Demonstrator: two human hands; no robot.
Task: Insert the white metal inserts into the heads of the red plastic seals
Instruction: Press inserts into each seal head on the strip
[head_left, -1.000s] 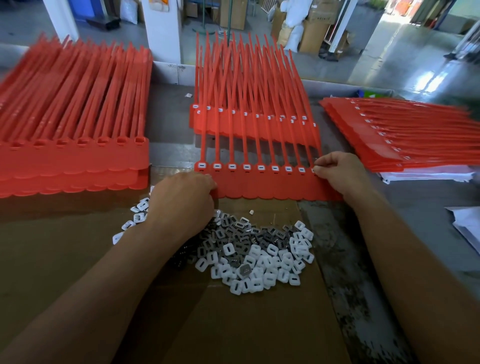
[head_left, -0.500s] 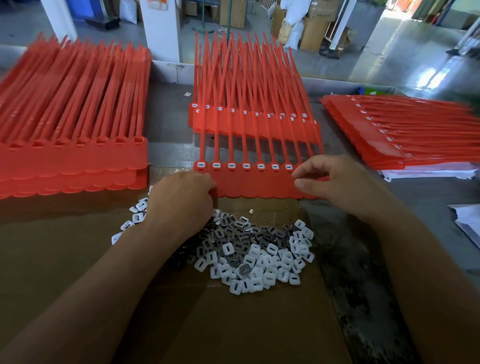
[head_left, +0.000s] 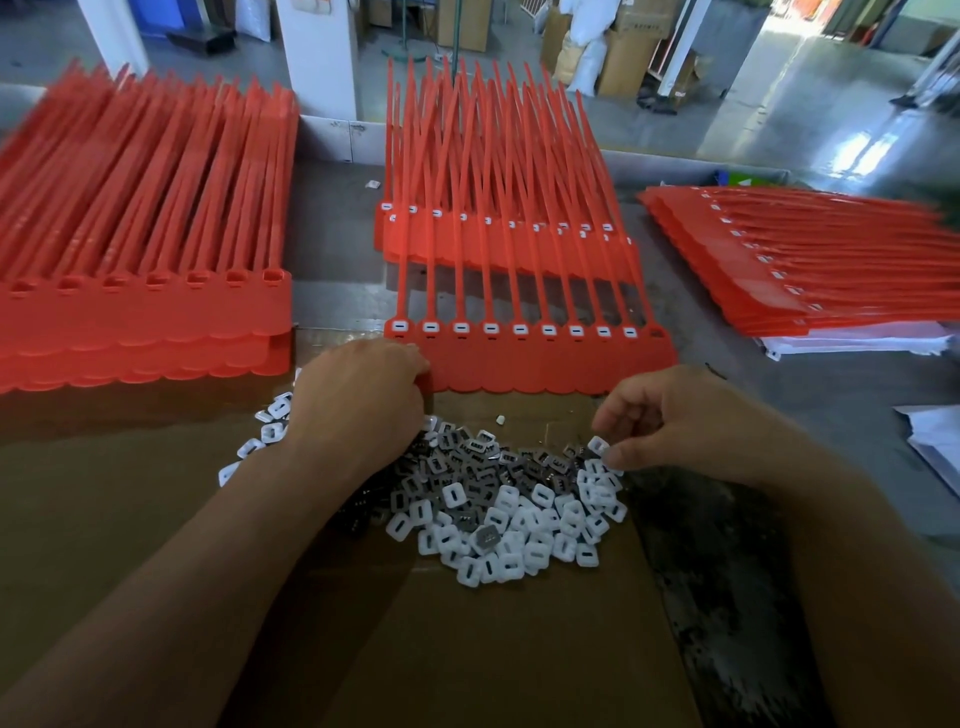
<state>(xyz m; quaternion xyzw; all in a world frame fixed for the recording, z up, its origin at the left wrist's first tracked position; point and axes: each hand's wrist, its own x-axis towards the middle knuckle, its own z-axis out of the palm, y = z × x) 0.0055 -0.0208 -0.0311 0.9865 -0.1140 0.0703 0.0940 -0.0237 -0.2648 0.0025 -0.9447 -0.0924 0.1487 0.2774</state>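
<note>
Insert (head_left: 598, 446): your right hand (head_left: 670, 421) is pinching it; empty seal head (head_left: 657, 332) is lying just beyond; left hand (head_left: 363, 395) is gripping strip (head_left: 545, 364).

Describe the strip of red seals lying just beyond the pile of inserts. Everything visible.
The front strip of seals is red plastic: ten joined seals with a scalloped near edge, lying flat at the cardboard's far edge. Thin tails run away over the stack behind. Nine heads hold white inserts; the rightmost head looks empty. The left hand grips its near-left corner; the right hand is off it, pinching a white insert.
</note>
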